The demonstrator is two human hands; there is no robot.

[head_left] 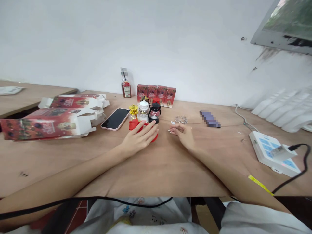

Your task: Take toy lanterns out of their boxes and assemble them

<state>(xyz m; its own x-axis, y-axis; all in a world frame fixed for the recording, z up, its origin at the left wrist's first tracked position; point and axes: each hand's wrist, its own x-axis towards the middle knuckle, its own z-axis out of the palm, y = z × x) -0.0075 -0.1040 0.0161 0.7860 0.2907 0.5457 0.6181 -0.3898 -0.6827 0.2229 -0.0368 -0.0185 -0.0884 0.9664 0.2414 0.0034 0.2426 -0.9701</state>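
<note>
My left hand (141, 136) lies over a small red lantern (134, 124), its fingers long and close together. Red parts show on both sides of the hand, while the lantern's middle and my thumb are hidden. Thumb and fingertips of my right hand (182, 133) are pinched together just above the table; what they hold is too small to name. A tiny pale disc shows at those fingertips, and a small white piece (173, 122) lies just beyond. Behind my left hand stand a gold lantern (133, 111), a white lantern (144, 107) and a black lantern (155, 112).
Several red boxes (156, 94) and a bottle (126, 89) stand by the wall. Opened cartons (48, 125) and a phone (115, 119) lie left. Thin wire (180, 120), a dark blurred object (210, 118) and a power strip (264, 146) are right. A black cable (126, 202) crosses in front.
</note>
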